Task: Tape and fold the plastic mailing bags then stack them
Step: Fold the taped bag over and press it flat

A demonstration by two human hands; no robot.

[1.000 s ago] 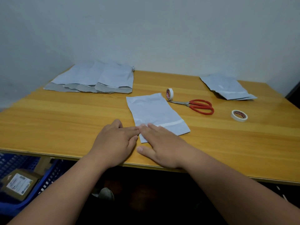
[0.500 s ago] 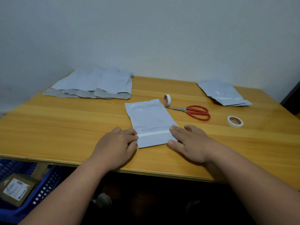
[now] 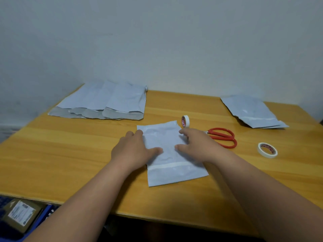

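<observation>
A grey plastic mailing bag (image 3: 167, 140) lies flat in the middle of the wooden table (image 3: 70, 154), with a strip of white tape across its folded near end. My left hand (image 3: 134, 151) rests flat on the bag's left edge. My right hand (image 3: 197, 145) lies on its right edge, fingers spread. A row of unfolded bags (image 3: 103, 102) with open flaps sits at the back left. A small stack of taped bags (image 3: 253, 112) is at the back right.
A roll of white tape (image 3: 185, 121) stands on edge just behind the bag. Red-handled scissors (image 3: 223, 137) lie to its right, and a second tape roll (image 3: 267, 150) lies flat further right. A cardboard parcel (image 3: 21, 213) sits in a blue crate below the table's left edge.
Both hands slid from the bag's near taped end to its middle, spreading apart to either side. The bag now lies straighter, and the view has shifted.
</observation>
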